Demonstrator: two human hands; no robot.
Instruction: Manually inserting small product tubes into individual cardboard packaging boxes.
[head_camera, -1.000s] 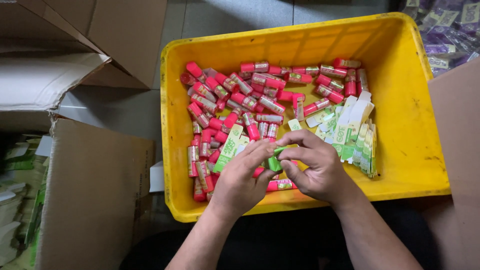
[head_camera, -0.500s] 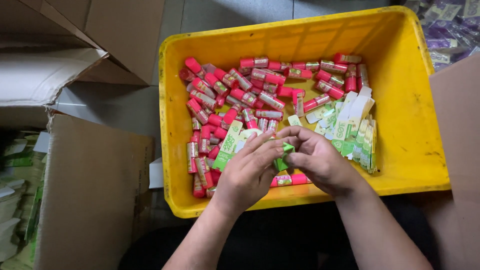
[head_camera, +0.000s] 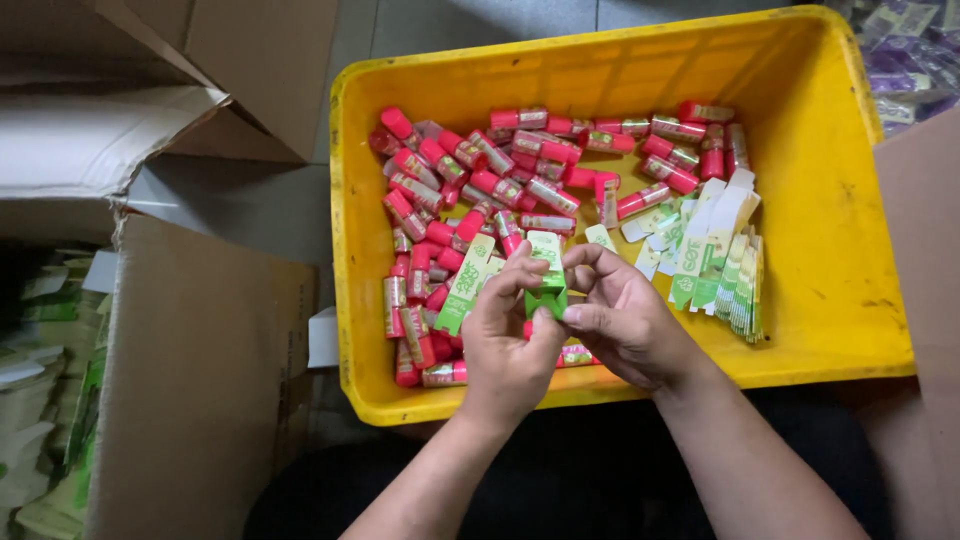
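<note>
Two hands meet over the yellow crate (head_camera: 850, 250), both pinching one small green carton (head_camera: 547, 290) held just above the heap of pink tubes (head_camera: 470, 180). The likely slip: the thin carton could crease or buckle if the fingers squeeze unevenly, or it could drop among the tubes below — its flap looks half-open, so a tear there seems possible too. The left hand (head_camera: 510, 335) curls inward, thumb against the carton's lower edge, fingers wrapped close around it. The right hand (head_camera: 625, 320) arches from the other side, fingertips narrowed on the upper flap. Flat green cartons (head_camera: 720, 265) lie stacked just right.
</note>
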